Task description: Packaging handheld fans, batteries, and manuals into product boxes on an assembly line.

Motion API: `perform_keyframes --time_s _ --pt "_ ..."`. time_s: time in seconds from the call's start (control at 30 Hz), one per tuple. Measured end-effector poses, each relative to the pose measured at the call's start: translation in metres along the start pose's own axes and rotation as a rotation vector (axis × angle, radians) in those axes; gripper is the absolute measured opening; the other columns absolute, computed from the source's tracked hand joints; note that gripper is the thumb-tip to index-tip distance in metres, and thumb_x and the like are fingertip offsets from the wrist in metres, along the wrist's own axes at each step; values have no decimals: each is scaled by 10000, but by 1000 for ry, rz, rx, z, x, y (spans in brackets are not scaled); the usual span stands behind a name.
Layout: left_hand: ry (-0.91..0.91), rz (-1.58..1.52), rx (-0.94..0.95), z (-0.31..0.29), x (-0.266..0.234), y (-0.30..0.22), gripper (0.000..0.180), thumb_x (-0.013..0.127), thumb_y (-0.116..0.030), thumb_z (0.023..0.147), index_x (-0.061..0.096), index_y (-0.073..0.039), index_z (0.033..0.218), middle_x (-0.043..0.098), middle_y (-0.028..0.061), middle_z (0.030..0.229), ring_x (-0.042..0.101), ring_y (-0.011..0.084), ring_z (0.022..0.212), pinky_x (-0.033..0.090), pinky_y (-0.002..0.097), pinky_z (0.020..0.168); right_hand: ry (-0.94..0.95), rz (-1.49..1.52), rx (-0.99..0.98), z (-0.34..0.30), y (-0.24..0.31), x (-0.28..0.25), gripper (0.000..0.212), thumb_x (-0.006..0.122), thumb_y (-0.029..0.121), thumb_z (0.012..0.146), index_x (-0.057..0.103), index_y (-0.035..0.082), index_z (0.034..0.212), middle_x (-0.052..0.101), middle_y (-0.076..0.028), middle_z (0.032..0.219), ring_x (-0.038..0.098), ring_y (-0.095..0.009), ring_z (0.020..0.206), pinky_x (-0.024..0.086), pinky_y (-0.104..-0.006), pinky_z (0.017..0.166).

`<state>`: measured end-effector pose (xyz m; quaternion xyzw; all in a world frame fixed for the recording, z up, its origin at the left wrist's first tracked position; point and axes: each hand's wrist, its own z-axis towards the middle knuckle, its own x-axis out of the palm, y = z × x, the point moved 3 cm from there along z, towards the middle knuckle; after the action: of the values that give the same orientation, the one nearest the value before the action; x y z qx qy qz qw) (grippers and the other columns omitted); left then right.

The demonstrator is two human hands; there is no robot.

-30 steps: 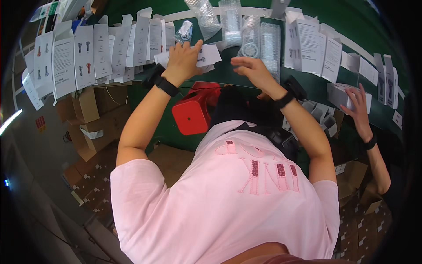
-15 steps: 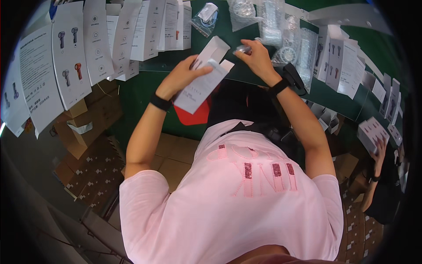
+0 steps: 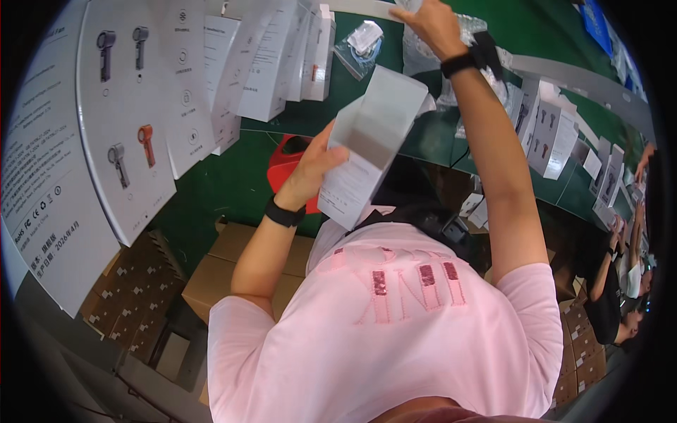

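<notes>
Right hand [image 3: 435, 28] farther — box [image 3: 368, 148] in left hand [image 3: 314, 169]

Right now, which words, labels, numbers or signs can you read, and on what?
I can't copy wording; print stands on:
White carton at far left: small lines and symbols, larger lines near the bottom; partly legible.
Open white carton in the left hand: small lines, too small to read.
Pink shirt: large letters.
White cartons at right: too small to read.

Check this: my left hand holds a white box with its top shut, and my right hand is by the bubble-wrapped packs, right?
Not quite: the white box in your left hand is open at the top, as the head view shows. Your right hand is by the bubble-wrapped packs.
</notes>
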<state>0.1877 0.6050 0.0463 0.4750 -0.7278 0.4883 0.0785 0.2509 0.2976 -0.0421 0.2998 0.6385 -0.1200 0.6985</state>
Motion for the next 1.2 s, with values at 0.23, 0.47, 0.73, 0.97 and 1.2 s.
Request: perform_keyframes --time_s 0.23,0.47,0.73,0.97,1.2 --pt "100 -179 41 -19 -27 7 930 757 -445 753 327 9 1441 507 95 1354 499 168 1210 399 318 1012 217 839 -92 -28 -16 -58 460 680 33 769 552 -2 1209 640 -112 1069 617 -243 987 489 -331 871" --pt "151 -281 6 16 19 -30 1322 859 -610 546 210 60 1483 302 141 1521 379 217 1340 316 394 1093 91 1519 21 -129 -11 -188 725 798 1 643 480 38 1293 575 -86 1186 575 -221 1106 489 -355 947" --pt "105 -444 82 32 75 -53 1031 765 -601 672 348 -58 1444 376 198 1458 455 304 1283 417 430 1043 -58 1337 -268 -158 16 -236 797 781 69 744 350 -8 1410 464 -146 1373 520 -268 1200 412 -385 1027" --pt "-25 -399 77 63 68 -23 937 742 -537 707 376 -50 1418 457 204 1387 507 309 1228 446 417 1016 -276 725 -695 -177 53 -272 614 788 -15 720 481 44 1247 330 -350 1385 585 -395 1088 532 -437 856" --pt "190 -456 241 104 46 9 858 715 -471 741 388 -34 1403 497 198 1348 538 304 1192 456 405 1005 -613 770 -601 -179 62 -273 498 855 142 659 557 7 1034 541 -256 1181 620 -306 873 566 -332 697"
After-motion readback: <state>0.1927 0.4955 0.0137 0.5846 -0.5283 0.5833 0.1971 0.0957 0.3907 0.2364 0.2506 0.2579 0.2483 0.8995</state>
